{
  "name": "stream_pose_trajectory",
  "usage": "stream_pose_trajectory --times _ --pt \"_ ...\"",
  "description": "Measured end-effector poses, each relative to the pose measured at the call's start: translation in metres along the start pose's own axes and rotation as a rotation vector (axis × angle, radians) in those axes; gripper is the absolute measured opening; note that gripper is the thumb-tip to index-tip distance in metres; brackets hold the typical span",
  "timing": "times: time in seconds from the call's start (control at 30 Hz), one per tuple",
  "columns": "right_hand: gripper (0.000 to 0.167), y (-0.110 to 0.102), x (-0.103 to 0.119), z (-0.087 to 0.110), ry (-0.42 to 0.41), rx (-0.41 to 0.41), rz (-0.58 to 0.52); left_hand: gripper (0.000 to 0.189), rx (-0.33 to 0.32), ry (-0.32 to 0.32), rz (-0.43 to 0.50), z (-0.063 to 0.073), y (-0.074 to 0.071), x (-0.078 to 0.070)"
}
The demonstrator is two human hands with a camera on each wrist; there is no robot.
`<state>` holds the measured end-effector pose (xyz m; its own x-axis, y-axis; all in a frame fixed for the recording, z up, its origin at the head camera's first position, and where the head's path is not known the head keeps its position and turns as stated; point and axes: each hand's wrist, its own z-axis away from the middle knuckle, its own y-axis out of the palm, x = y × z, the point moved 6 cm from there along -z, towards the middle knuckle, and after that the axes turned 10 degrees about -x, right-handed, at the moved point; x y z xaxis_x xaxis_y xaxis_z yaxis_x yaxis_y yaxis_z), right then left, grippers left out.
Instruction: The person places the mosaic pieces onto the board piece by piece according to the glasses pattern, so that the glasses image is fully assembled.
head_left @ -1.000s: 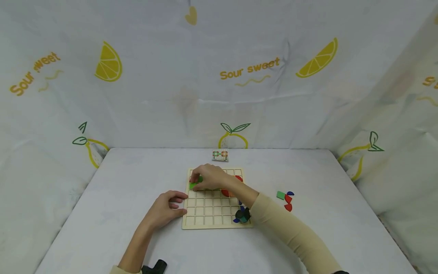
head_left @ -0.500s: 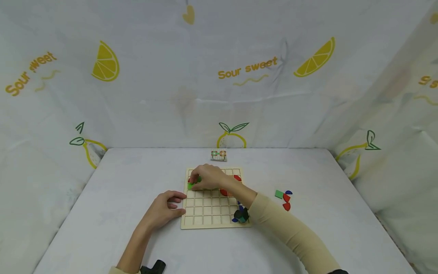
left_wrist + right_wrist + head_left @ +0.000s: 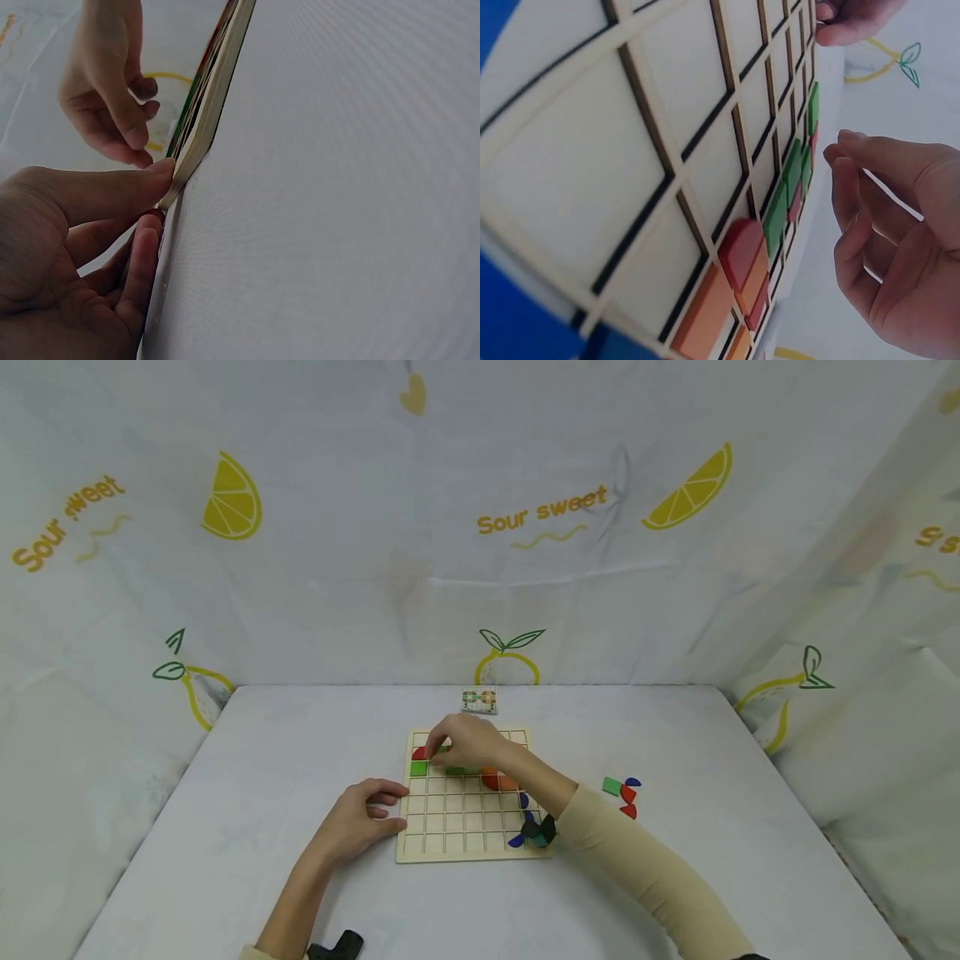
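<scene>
A wooden grid board lies on the white table. My left hand rests against its left edge; in the left wrist view, that hand's thumb touches the board's corner. Above the far rows hovers my right hand, fingers loosely bent. The right wrist view has this same right hand apart from the board, with nothing between thumb and fingers. A green square and a red rounded piece sit in the far left cells. Orange pieces and a red rounded piece sit farther right.
Right of the board lie a loose green square, a blue half-round piece and red pieces. A patterned card is behind the board. Blue pieces lie at its near right, beside a black device under the right sleeve.
My right hand has moved a little to the right and away from the far left cells, uncovering the green square and red piece there. The left hand stays at the board's edge.
</scene>
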<state>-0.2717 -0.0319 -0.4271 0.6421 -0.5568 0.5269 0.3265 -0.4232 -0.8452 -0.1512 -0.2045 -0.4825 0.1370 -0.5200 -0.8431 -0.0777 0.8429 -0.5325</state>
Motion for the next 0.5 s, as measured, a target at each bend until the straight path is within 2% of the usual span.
stream_pose_trajectory --times 0.13,0.37,0.5 --pt "0.009 -0.015 -0.005 0.012 0.005 -0.033 -0.018 0.044 -0.002 -0.006 0.006 0.0 0.001 0.0" --pt "0.009 -0.044 -0.029 0.045 0.116 -0.082 -0.04 0.044 -0.012 -0.009 -0.008 0.001 0.002 -0.003" --pt "0.012 -0.057 -0.047 0.064 0.171 -0.098 -0.007 0.044 -0.02 -0.015 -0.018 0.002 0.001 -0.003"
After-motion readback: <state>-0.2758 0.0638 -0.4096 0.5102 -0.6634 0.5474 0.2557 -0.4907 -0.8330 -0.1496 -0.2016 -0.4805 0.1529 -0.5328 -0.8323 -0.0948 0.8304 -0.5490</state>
